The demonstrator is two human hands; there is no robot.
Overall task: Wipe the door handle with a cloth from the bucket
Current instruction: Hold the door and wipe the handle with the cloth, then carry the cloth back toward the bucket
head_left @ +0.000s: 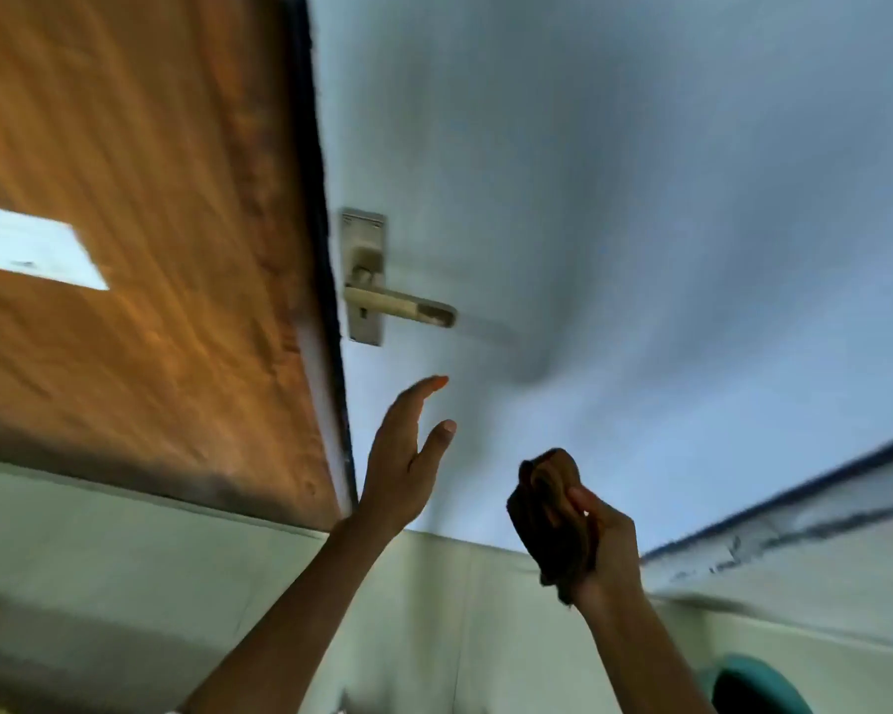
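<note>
A metal lever door handle (400, 305) on its backplate sticks out to the right from a pale blue door (640, 224), near the door's left edge. My left hand (408, 456) is raised just below the handle, fingers spread, holding nothing and not touching the handle. My right hand (601, 538) is lower and to the right, closed on a bunched brown cloth (550, 512) that rises above the fist. The cloth is apart from the handle. The view is blurred.
A brown wooden panel (150, 249) with a bright white patch (32, 247) lies left of the door's dark edge. A pale tiled floor (125, 584) runs below. The rim of a teal bucket (748, 682) shows at the bottom right corner.
</note>
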